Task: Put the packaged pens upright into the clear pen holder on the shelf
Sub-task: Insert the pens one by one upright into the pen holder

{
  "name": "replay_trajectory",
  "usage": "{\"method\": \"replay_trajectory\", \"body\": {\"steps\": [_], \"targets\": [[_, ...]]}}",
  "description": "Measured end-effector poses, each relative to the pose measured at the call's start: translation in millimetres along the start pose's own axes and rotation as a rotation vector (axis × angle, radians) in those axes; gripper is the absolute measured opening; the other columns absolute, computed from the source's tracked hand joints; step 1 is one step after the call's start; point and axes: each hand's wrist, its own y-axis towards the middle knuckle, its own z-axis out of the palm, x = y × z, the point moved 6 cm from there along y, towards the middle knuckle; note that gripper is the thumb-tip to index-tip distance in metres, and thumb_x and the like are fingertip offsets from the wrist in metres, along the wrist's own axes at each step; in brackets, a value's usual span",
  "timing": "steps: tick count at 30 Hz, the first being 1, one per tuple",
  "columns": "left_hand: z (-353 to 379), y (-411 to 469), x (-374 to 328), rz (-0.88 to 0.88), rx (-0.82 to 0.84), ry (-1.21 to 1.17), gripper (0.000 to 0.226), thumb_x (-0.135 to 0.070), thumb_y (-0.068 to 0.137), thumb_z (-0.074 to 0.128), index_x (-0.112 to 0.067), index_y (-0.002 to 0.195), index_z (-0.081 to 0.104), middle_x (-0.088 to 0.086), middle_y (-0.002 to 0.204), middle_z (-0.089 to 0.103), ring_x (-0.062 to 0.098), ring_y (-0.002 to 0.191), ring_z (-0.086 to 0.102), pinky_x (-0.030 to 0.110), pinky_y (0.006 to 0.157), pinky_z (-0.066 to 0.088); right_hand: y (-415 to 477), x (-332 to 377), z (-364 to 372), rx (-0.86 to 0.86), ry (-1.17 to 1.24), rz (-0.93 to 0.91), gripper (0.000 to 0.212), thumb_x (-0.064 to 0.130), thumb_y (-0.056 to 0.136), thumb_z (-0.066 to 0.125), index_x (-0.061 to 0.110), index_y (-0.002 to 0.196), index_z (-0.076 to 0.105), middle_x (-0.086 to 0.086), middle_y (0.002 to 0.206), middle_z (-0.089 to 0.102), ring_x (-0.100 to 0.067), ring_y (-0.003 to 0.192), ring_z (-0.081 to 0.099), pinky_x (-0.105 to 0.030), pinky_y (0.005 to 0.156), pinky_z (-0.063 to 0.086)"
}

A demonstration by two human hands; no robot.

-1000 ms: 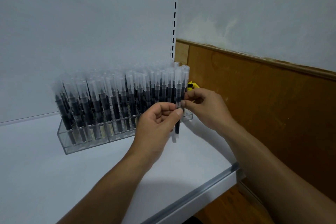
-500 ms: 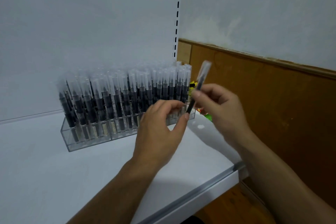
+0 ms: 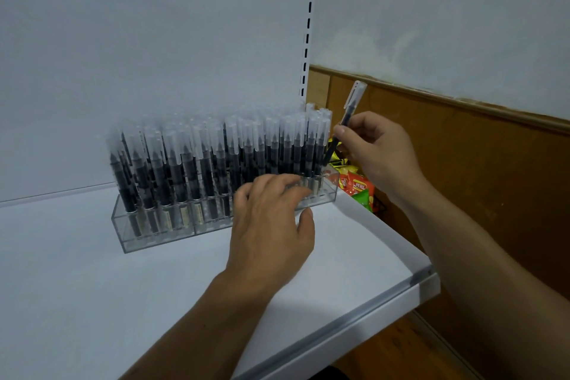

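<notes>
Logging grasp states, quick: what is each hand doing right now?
Left hand: open, fingers at the clear plastic pen holder.
Right hand: pinching a tilted black pen with a frosted clear cap.

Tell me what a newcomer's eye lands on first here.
First, the clear pen holder on the white shelf, crammed with upright capped black pens. Next, the right hand pinching a single pen tilted above the holder's right end, while the left hand touches its front. Bright snack packets peek past the shelf's right edge.
</notes>
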Motion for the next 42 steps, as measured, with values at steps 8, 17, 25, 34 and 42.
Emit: {"method": "replay_trajectory", "body": {"steps": [8,17,25,34,42], "targets": [[-0.1,-1.1,-0.1,0.009,0.003,0.007,0.03,-0.035,0.087,0.051,-0.03,0.112,0.067,-0.013,0.126,0.057,0.008,0.123,0.041,0.028,0.104,0.013,-0.6,-7.7,8.8,0.15,-0.227,0.023,0.01,0.034,0.091,0.064,0.024,0.091,0.067,0.009,0.085,0.065,-0.012,0.083,0.063,-0.04,0.078,0.057],[-0.9,-2.5,-0.4,0.009,-0.002,-0.005,0.027,-0.033,0.086,0.054,-0.028,0.109,0.068,-0.013,0.126,0.058,0.008,0.123,0.042,0.028,0.105,0.014,-0.5,-13.4,15.2,0.216,-0.297,0.118,0.018,0.038,0.092,0.062,0.022,0.094,0.069,0.004,0.094,0.068,-0.014,0.09,0.063,-0.043,0.083,0.056],[-9.1,-2.9,0.2,0.019,0.019,-0.11,0.025,-0.034,0.09,0.052,-0.03,0.111,0.066,-0.018,0.122,0.056,0.002,0.12,0.041,0.022,0.106,0.017,-12.6,-31.8,23.0,0.174,-0.082,0.213,0.012,0.034,0.091,0.064,0.024,0.087,0.066,0.006,0.086,0.068,-0.015,0.083,0.065,-0.044,0.079,0.058],[-77.4,-17.4,32.3,0.022,-0.161,-0.212,0.027,-0.036,0.09,0.049,-0.027,0.109,0.067,-0.021,0.109,0.061,-0.003,0.11,0.051,0.023,0.097,0.041,-11.6,-25.0,31.8,0.152,-0.098,0.185,0.015,0.032,0.092,0.064,0.019,0.085,0.066,0.002,0.086,0.069,-0.019,0.083,0.064,-0.047,0.076,0.055],[-108.5,-52.8,79.0,-0.031,-0.021,-0.044,0.031,-0.04,0.088,0.05,-0.032,0.113,0.067,-0.027,0.117,0.058,-0.01,0.116,0.047,0.019,0.098,0.037,-8.9,-18.5,55.3,0.197,-0.091,0.167,0.02,0.037,0.091,0.065,0.018,0.085,0.066,-0.001,0.085,0.069,-0.022,0.079,0.062,-0.03,0.062,0.042]]}}
